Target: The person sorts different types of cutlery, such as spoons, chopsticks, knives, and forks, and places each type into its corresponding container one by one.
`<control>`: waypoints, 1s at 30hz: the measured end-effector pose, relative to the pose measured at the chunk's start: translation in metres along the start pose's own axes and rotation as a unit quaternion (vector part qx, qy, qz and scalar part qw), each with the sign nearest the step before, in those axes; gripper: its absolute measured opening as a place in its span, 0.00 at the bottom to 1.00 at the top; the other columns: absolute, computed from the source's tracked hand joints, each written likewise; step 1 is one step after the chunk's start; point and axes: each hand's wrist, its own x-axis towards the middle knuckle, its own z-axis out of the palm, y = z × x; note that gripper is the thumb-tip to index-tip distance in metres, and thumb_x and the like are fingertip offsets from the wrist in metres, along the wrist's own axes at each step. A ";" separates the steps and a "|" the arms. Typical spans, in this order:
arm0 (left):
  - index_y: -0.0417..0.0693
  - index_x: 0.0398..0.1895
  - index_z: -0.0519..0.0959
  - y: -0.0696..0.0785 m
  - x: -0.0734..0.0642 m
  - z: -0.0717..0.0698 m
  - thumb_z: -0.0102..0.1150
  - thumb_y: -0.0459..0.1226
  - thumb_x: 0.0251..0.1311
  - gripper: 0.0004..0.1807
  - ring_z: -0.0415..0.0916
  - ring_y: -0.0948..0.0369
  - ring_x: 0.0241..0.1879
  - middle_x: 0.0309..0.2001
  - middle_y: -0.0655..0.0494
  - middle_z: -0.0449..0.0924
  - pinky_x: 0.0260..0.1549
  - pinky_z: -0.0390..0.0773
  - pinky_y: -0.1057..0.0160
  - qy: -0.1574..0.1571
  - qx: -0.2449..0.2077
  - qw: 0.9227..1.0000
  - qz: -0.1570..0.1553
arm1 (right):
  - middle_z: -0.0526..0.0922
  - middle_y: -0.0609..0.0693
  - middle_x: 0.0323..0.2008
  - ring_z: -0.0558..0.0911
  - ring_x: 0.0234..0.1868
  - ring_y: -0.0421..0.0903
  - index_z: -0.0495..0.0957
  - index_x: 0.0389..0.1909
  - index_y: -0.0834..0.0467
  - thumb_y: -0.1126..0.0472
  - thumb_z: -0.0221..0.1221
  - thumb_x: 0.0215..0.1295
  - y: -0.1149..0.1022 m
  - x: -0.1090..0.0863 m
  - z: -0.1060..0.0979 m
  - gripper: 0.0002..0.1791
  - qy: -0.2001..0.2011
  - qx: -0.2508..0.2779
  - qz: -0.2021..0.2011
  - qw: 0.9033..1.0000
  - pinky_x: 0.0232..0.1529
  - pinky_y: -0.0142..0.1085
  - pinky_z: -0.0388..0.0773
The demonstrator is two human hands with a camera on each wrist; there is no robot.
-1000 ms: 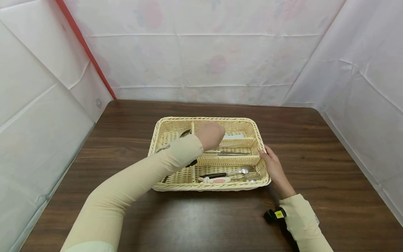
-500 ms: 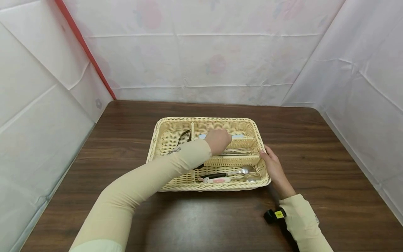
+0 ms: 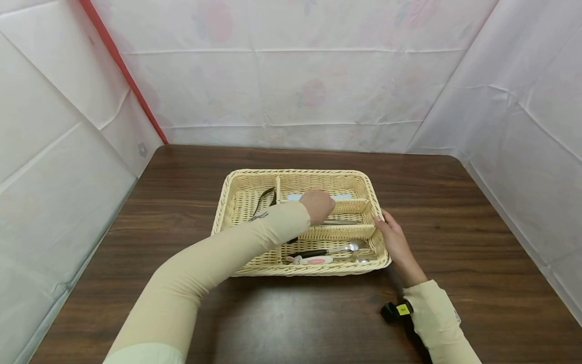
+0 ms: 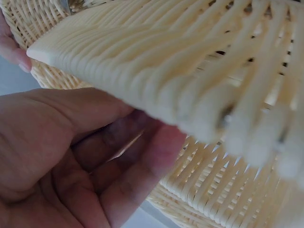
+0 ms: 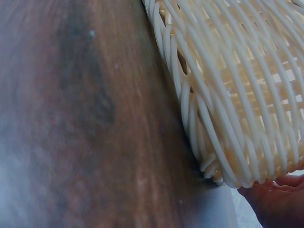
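Observation:
A cream woven basket [image 3: 295,271] with divided compartments stands on the table. My left hand [image 3: 318,206] reaches down into its middle compartment, where thin metal sticks [image 3: 342,222] lie. In the left wrist view the fingers of my left hand [image 4: 109,161] bend in beside a woven divider [image 4: 142,80]; the divider hides part of the thumb, and whether anything is pinched there cannot be seen. My right hand [image 3: 396,245] grips the basket's right side, thumb at the rim. The right wrist view shows the basket's wall [image 5: 247,95] and part of that hand [image 5: 280,202].
The front compartment holds a black-handled spoon [image 3: 318,252], a bunny-handled utensil [image 3: 311,260] and another spoon bowl [image 3: 364,260]. A pale blue strip [image 3: 342,196] lies in the back compartment, a dark curved item [image 3: 264,194] in the left one. Dark wood table [image 3: 454,227] surrounds the basket.
My left hand has shifted right and slightly nearer within the basket, uncovering more of the blue strip and the dark curved item. My right hand and the basket stay put.

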 end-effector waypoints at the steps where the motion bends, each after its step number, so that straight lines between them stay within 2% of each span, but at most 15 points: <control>1: 0.49 0.40 0.83 0.000 0.001 0.000 0.49 0.33 0.69 0.11 0.75 0.64 0.28 0.33 0.56 0.82 0.27 0.76 0.66 -0.009 0.002 1.000 -0.002 | 0.60 0.65 0.67 0.65 0.64 0.54 0.46 0.73 0.63 0.52 0.37 0.77 0.000 0.000 0.000 0.30 0.001 -0.001 0.000 1.000 0.49 0.25 0.70; 7: 0.50 0.44 0.82 0.001 0.008 0.002 0.49 0.35 0.69 0.11 0.73 0.65 0.27 0.36 0.56 0.82 0.24 0.73 0.67 -0.044 0.009 0.999 -0.009 | 0.61 0.65 0.66 0.69 0.60 0.49 0.46 0.73 0.63 0.52 0.37 0.77 0.000 0.000 0.000 0.30 0.004 -0.006 0.003 1.000 0.48 0.25 0.70; 14: 0.50 0.47 0.81 0.004 0.010 0.005 0.48 0.36 0.69 0.11 0.74 0.65 0.29 0.39 0.55 0.81 0.24 0.72 0.67 -0.060 0.009 0.998 -0.016 | 0.61 0.65 0.66 0.67 0.61 0.51 0.46 0.73 0.62 0.52 0.37 0.77 -0.001 -0.001 0.000 0.31 0.004 -0.010 0.005 1.000 0.49 0.25 0.70; 18: 0.50 0.46 0.81 0.006 0.011 0.006 0.47 0.36 0.70 0.12 0.70 0.65 0.26 0.37 0.55 0.81 0.22 0.70 0.67 -0.066 0.020 0.997 -0.019 | 0.62 0.65 0.65 0.70 0.58 0.47 0.47 0.73 0.62 0.52 0.38 0.77 -0.001 -0.001 0.000 0.31 0.005 -0.010 0.006 1.000 0.48 0.25 0.70; 22: 0.51 0.44 0.82 0.006 0.009 0.006 0.48 0.36 0.70 0.11 0.66 0.65 0.23 0.35 0.56 0.81 0.21 0.66 0.67 -0.063 0.014 0.998 -0.019 | 0.62 0.66 0.65 0.72 0.55 0.42 0.47 0.73 0.62 0.52 0.38 0.77 -0.001 -0.001 0.000 0.31 0.006 -0.012 0.004 1.000 0.48 0.25 0.71; 27: 0.50 0.43 0.81 0.005 0.002 0.000 0.48 0.34 0.69 0.10 0.64 0.65 0.25 0.37 0.56 0.80 0.23 0.66 0.67 -0.050 -0.011 0.999 -0.012 | 0.61 0.65 0.66 0.68 0.61 0.50 0.47 0.73 0.62 0.52 0.38 0.77 -0.001 -0.001 0.001 0.31 0.004 -0.007 0.002 1.000 0.48 0.25 0.70; 30: 0.49 0.40 0.79 0.001 -0.003 -0.006 0.48 0.33 0.69 0.08 0.63 0.65 0.25 0.34 0.57 0.79 0.24 0.65 0.67 -0.035 -0.030 0.999 -0.005 | 0.60 0.65 0.66 0.65 0.63 0.54 0.46 0.73 0.62 0.52 0.38 0.77 -0.001 -0.001 0.001 0.31 0.004 -0.005 0.003 1.000 0.48 0.25 0.70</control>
